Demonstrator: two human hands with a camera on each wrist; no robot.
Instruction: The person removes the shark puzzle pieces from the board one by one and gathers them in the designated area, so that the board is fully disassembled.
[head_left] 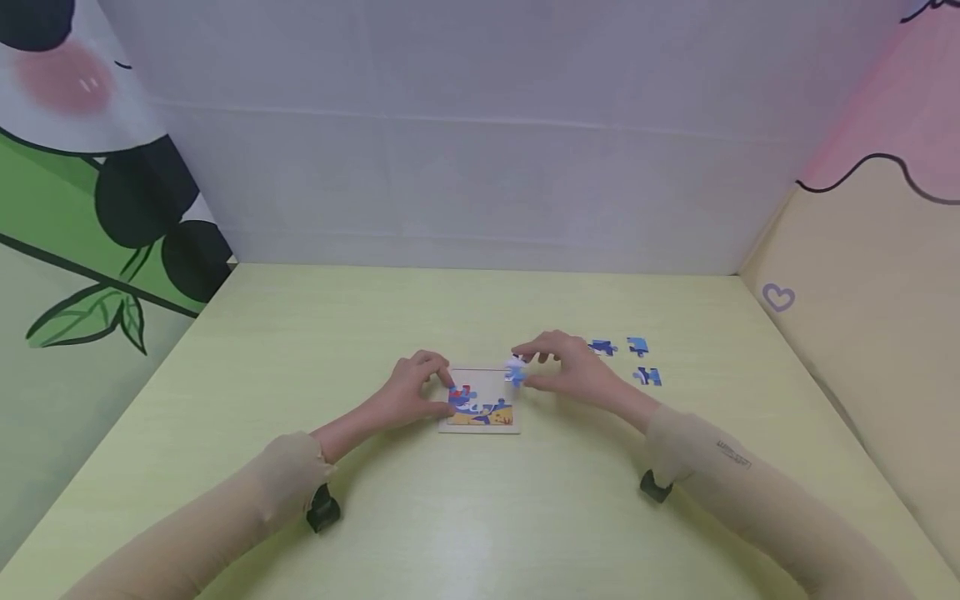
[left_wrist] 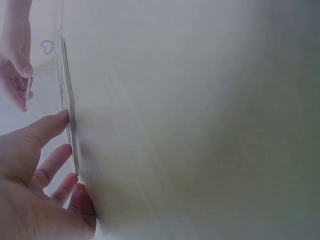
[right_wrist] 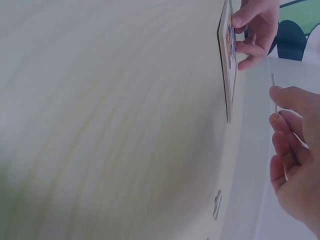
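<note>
A small wooden jigsaw board [head_left: 480, 430] lies on the table, its lower part filled with joined blue, orange and red pieces. My left hand [head_left: 408, 390] holds the board at its left side, thumb near the lower left and fingers farther up. In the left wrist view, that hand's fingertips [left_wrist: 63, 116] meet the board's edge. Above the board's right edge, my right hand [head_left: 566, 367] pinches a blue-and-white puzzle piece [head_left: 514, 371] between thumb and fingers. The right wrist view shows this piece [right_wrist: 274, 95] edge-on, raised off the board [right_wrist: 225, 65].
Loose puzzle pieces lie right of the board: one near the right hand [head_left: 602, 347], a blue one [head_left: 637, 346] behind and another [head_left: 647, 377] nearer. The pale table [head_left: 420, 517] meets a grey wall at the back and printed panels at both sides.
</note>
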